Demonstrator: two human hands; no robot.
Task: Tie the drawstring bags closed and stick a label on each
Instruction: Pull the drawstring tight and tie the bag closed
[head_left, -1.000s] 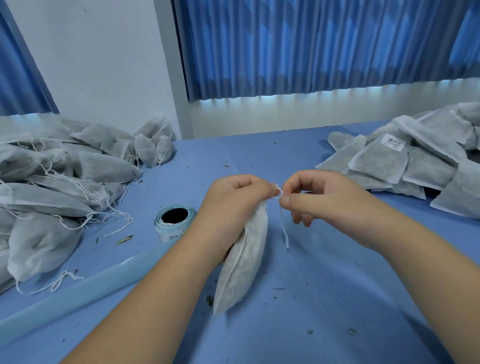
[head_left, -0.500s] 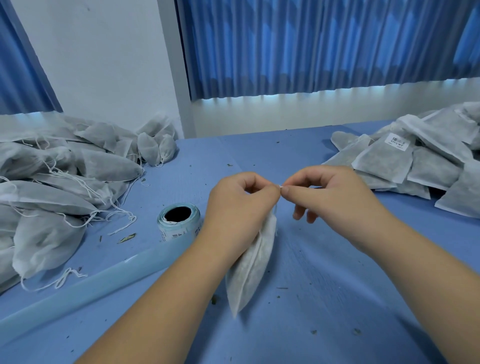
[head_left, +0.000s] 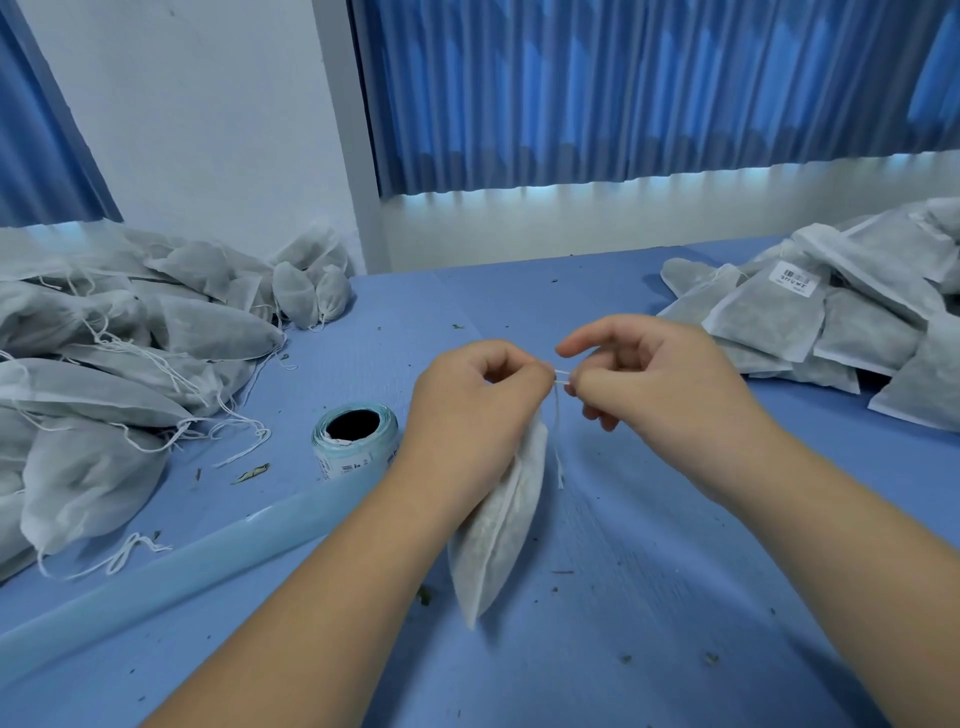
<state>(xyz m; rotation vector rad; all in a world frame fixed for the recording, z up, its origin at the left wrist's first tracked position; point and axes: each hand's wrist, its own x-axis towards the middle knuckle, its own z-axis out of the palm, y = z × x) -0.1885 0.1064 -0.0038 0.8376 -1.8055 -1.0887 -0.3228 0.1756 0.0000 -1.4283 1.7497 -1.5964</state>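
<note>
Blue pleated curtains (head_left: 623, 93) hang across the top of the frame, with a white wall (head_left: 208, 104) between them at upper left. Below them a bench (head_left: 675, 597) covered in blue fills the rest of the view, dotted with small bits of dried leaf (head_left: 249, 473).

At the centre, the left hand (head_left: 472, 410) is curled round the gathered neck of a white drawstring bag (head_left: 498, 535), which hangs edge-on below the fist, its lower corner pointing down at the bench; whether that corner touches the surface cannot be told. Just to the right, the right hand (head_left: 660, 384) pinches the white drawstring (head_left: 558, 452) between thumb and a finger, with the forefinger lifted above the pinch. A short run of cord spans the small gap between the two hands, and a loose end dangles down beside the bag.

Left of the left wrist, a label roll (head_left: 353, 439) stands on end on the bench, its dark core facing up and printed labels showing on its side. A pale blue strip (head_left: 182, 566) runs from near the roll down to the lower left edge of the frame, passing behind the left forearm.

Along the left edge lies a heap of filled bags (head_left: 104, 364) with loose cords trailing onto the bench. At the right edge lies a second pile of flatter bags (head_left: 857, 343), the topmost one near its middle bearing a white barcode label (head_left: 795, 278).
</note>
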